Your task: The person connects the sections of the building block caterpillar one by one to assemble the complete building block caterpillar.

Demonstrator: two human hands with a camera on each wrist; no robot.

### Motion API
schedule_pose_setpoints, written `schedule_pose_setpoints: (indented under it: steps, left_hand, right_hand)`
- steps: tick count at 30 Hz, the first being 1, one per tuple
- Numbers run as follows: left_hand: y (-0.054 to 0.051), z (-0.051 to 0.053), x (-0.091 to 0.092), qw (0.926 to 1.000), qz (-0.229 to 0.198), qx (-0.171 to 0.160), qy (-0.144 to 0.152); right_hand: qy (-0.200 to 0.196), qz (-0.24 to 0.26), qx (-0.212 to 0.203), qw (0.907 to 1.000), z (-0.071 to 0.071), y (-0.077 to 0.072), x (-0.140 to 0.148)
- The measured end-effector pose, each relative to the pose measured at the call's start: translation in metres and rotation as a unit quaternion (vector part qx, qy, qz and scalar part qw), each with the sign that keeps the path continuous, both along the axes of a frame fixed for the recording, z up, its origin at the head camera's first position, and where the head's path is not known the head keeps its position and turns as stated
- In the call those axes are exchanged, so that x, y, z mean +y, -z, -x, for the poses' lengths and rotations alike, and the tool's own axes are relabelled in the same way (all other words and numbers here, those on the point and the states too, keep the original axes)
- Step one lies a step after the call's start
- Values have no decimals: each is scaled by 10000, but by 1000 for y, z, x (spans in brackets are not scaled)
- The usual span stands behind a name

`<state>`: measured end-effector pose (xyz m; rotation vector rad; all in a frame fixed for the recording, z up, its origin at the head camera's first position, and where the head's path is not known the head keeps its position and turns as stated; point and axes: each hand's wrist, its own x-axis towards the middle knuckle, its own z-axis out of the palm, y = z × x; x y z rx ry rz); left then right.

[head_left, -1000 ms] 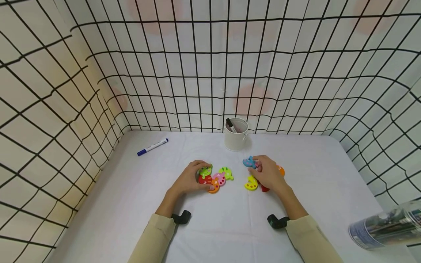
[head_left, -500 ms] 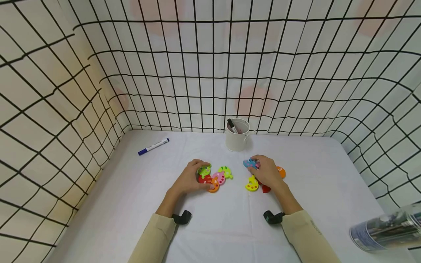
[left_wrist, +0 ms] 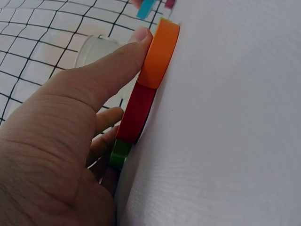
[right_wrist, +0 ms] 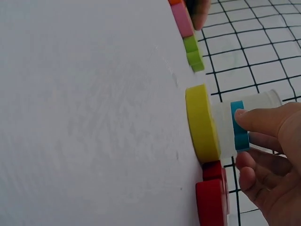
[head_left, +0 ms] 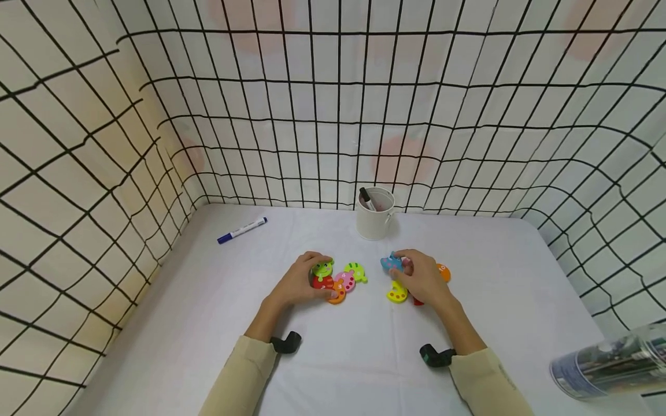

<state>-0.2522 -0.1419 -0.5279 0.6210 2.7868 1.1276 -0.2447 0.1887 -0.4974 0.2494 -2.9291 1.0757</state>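
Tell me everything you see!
Left pieces: five, red, orange, pink, two green, centre
Blue piece: one, blue, centre right
Yellow piece: one, yellow, near blue
Red piece: count unclear, red, beside yellow
Orange piece: one, orange, right of yellow
Bucket: one, white, back
Blue-capped pen: one, white, back left
Black-capped pen: one, white, in bucket
Jar: one, clear, right
Table: one, white, underneath
Grid backdrop: one, black, around
Left hand: one, bare, gripping left pieces
Right hand: one, bare, holding blue piece
Sleeves: two, beige, forearms
Cameras: two, black, wrists

The right hand pinches a blue toy piece; I see a yellow piece just beside red pieces.
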Motion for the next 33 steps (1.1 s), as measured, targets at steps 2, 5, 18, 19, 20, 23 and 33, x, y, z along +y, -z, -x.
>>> schedule_pose_setpoints:
  steps: [2, 5, 18, 19, 20, 23, 33]
  left_hand:
    - [-1, 0, -1, 10000, -25, 1, 16]
    - [0, 1, -1, 10000, 14, 4, 30]
    - [-1, 1, -1, 9999, -37, -92, 27]
    - [-1, 2, -1, 9999, -33, -93, 26]
    - [-1, 2, -1, 9999, -30, -97, 22]
    - [0, 2, -1, 9999, 8, -100, 7]
    - [-1, 2, -1, 10000, -9, -58, 46]
  right_hand:
    - [-95, 72, 94, 9999, -3, -2, -2]
    - [-278, 212, 166, 9993, -7, -6, -6]
    - [-787, 421, 31, 9960, -16, -1, -28]
    - [-783, 408, 13, 9961, -16, 0, -30]
    - [-776, 388, -11, 9962, -16, 1, -31]
    - [-786, 233, -63, 9966, -16, 2, -35]
    - [-1001, -99, -192, 9947, -16, 3, -42]
